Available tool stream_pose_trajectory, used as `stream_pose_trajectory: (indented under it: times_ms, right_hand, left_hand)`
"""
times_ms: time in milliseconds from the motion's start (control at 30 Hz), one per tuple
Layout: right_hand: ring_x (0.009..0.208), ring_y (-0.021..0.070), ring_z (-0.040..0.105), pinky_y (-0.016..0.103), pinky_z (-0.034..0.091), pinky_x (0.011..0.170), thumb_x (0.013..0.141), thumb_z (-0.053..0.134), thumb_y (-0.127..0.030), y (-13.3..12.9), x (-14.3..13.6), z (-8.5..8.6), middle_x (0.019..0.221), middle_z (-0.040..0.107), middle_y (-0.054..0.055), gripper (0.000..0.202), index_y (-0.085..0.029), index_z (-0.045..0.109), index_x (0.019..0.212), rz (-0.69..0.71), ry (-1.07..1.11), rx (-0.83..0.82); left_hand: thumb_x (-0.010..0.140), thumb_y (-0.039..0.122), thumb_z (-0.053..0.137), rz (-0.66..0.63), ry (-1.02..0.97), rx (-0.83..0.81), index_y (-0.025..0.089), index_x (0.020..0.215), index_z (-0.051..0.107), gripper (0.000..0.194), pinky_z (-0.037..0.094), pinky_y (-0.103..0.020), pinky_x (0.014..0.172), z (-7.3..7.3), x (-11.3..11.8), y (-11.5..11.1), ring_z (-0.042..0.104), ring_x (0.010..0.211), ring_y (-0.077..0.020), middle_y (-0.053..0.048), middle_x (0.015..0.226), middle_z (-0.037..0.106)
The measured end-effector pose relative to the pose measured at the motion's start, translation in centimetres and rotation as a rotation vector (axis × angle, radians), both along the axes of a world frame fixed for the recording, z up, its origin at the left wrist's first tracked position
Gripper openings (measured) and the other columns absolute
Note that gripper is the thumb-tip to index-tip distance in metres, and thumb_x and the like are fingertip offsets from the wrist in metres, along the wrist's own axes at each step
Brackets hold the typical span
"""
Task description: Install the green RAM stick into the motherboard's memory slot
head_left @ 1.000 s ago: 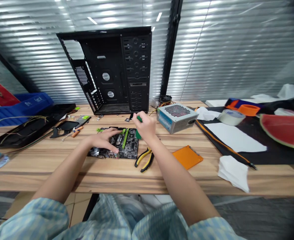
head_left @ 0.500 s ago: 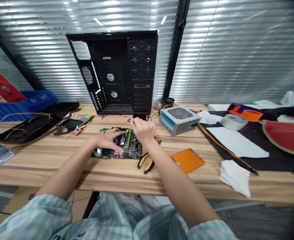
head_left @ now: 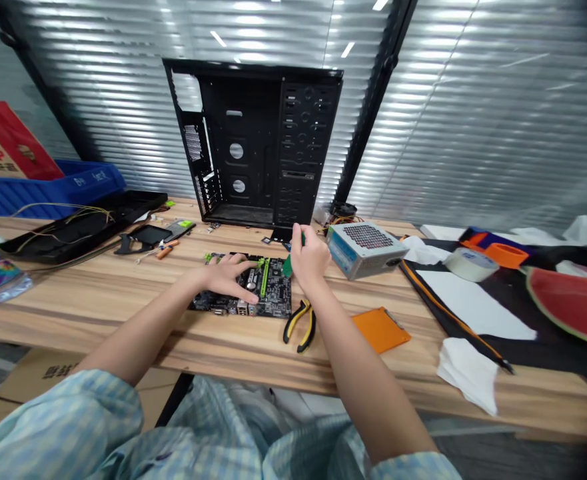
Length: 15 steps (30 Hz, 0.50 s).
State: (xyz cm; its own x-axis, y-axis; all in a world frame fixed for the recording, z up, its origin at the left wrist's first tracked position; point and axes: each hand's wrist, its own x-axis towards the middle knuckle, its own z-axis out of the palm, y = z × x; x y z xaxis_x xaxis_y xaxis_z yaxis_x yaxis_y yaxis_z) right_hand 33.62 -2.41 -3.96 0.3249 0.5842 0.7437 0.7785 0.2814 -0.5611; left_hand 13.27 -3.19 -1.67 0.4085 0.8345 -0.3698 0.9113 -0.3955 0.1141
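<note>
My left hand (head_left: 232,277) lies with fingers spread across a black motherboard (head_left: 276,293) that has bright green slots. The motherboard is flat on the wooden table. My right hand (head_left: 310,257) is closed around a green brush-like tool (head_left: 287,267). Its wider end shows below the fist at the board's right edge, and a bit of green pokes out above. Whether it touches the board I cannot tell. Pliers (head_left: 300,327) with yellow and black handles lie beside the board, partly under my right forearm.
Behind the board stands an open black computer case (head_left: 253,143). A grey power supply (head_left: 368,247) and an orange flat drive (head_left: 380,330) lie right. Farther right are tape (head_left: 470,263) and white paper (head_left: 473,303). A black panel (head_left: 73,230) and a blue bin (head_left: 88,183) occupy the left.
My right hand has turned, and the green tool in it now shows. My left hand stays spread on the motherboard. The whole view has shifted slightly.
</note>
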Motion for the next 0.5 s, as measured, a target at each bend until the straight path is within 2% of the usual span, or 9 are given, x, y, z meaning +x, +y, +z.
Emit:
stream_pose_trajectory:
  times_ms: [100,300,500]
  right_hand:
    - [0.059,0.0152,0.057,0.023,0.027,0.056,0.096,0.045,-0.039,-0.12,-0.16,0.05,0.067,0.067,0.003,0.029,-0.021,0.068,0.093,0.021,0.004,-0.086]
    - [0.067,0.0170,0.062,0.024,0.036,0.062,0.098,0.037,-0.032,-0.27,-0.27,0.49,0.077,0.071,0.004,0.031,-0.021,0.063,0.111,0.094,0.050,-0.073]
    - [0.072,0.0206,0.065,0.027,0.041,0.064,0.097,0.040,-0.028,-0.38,-0.45,0.60,0.084,0.071,0.006,0.031,-0.023,0.060,0.119,0.147,-0.175,-0.223]
  left_hand:
    - [0.059,0.082,0.056,-0.001,-0.004,-0.003,0.036,0.150,0.022,0.107,0.010,-0.066,0.108,-0.07,0.00,0.03,0.012,0.141,-0.0442,-0.012,0.158,0.017]
    - [0.058,0.084,0.055,-0.024,-0.018,0.002,0.035,0.150,0.022,0.109,0.009,-0.066,0.108,-0.46,-0.25,0.36,0.011,0.142,-0.0422,-0.013,0.158,0.016]
    - [0.057,0.086,0.054,-0.018,-0.019,-0.008,0.034,0.150,0.022,0.112,0.008,-0.066,0.108,-0.41,-0.21,0.33,0.009,0.142,-0.0427,-0.014,0.158,0.015]
